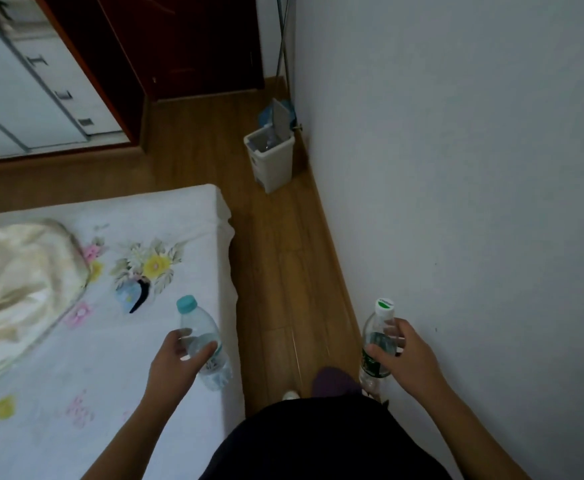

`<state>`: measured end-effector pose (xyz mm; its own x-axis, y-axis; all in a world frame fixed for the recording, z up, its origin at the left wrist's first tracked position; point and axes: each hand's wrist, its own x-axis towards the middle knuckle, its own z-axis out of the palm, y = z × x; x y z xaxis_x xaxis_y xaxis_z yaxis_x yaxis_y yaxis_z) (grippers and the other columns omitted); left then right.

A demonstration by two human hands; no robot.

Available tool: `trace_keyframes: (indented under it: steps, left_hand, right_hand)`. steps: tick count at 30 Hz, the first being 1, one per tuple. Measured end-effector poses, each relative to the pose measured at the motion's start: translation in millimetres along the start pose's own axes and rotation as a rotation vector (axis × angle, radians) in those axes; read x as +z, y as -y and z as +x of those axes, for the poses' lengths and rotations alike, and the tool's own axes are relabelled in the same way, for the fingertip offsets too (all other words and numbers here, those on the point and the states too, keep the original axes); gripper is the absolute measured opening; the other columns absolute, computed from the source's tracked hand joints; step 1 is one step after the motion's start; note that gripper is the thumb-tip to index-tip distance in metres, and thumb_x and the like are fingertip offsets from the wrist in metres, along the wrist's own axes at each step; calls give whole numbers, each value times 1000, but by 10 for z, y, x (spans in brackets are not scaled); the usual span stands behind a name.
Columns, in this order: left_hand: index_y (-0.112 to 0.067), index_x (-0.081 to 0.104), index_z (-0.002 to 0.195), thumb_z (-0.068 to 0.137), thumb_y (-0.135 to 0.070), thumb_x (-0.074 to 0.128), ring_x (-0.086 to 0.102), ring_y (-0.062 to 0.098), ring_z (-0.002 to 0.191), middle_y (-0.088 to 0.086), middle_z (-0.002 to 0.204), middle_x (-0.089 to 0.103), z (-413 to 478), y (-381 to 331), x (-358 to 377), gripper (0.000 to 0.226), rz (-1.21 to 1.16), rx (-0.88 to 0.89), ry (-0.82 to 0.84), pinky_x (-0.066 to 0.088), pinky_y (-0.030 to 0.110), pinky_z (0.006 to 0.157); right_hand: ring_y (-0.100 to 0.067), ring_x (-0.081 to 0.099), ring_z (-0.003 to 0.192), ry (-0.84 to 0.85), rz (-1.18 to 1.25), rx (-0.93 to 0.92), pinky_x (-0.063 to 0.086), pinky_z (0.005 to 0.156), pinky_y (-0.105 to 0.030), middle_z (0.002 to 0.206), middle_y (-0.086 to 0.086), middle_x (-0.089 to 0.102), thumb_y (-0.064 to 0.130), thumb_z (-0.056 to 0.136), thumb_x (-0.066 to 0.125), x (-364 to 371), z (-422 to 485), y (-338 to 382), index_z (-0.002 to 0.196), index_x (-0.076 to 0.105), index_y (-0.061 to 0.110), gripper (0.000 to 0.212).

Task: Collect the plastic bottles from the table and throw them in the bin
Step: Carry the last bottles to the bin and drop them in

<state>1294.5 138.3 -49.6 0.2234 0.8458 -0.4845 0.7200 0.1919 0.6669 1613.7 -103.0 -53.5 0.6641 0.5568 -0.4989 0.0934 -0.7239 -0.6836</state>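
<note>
I look down a narrow strip of wooden floor that runs between a bed on the left and a plain white wall on the right. The bed has a white sheet with printed flowers, and a cream blanket lies crumpled on its left part. At the far end stands a dark red door, with a white wardrobe to the left of it. The bin – white, with its lid raised – stands on the floor close against the wall, well ahead of me.

My left hand is curled around the middle of a clear bottle with a teal cap; it is tilted, over the edge of the bed. My right hand grips the bottle with a green label – thumb on one side, fingers wrapped on the other, its white and green cap pointing up. Both bottles are off any surface, well apart from the bin.
</note>
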Motion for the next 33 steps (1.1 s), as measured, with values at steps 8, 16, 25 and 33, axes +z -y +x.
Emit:
trace_keyframes:
  steps: [8, 16, 25, 33]
  left_hand:
    - [-18, 56, 127, 78, -46, 82, 65, 19, 106, -1, 115, 66, 1258, -951, 20, 62, -20, 78, -15, 51, 34, 91]
    - [-10, 57, 126, 72, -47, 85, 65, 28, 110, 5, 117, 65, 2320, -1484, -189, 71, -80, -88, -151, 49, 37, 89]
    - [-13, 57, 118, 82, -27, 83, 65, 29, 103, 7, 112, 68, 3244, -1819, -519, 46, -178, -238, -294, 48, 40, 86]
    - [-18, 57, 115, 68, -46, 84, 67, 27, 93, 12, 112, 72, 4773, -2321, -809, 61, -128, -250, -224, 48, 38, 82]
  right_hand:
    - [-22, 62, 111, 50, 11, 82, 54, 95, -43, 121, 2, 62, 40, 75, 83, -83, 1320, 560, 133, 50, 20, 69]
    - [-22, 62, 114, 154, 18, -52, 54, 95, -44, 121, 4, 64, 37, 77, 82, -20, 2938, 1910, 130, 52, 25, 62]
    - [-19, 58, 118, 299, -58, -234, 51, 97, -41, 127, 7, 59, 42, 79, 79, 242, 4394, 3627, 132, 48, 29, 63]
    - [-14, 57, 108, 280, -85, -169, 52, 95, -42, 121, 10, 60, 48, 74, 79, 456, 5487, 4286, 122, 49, 34, 59]
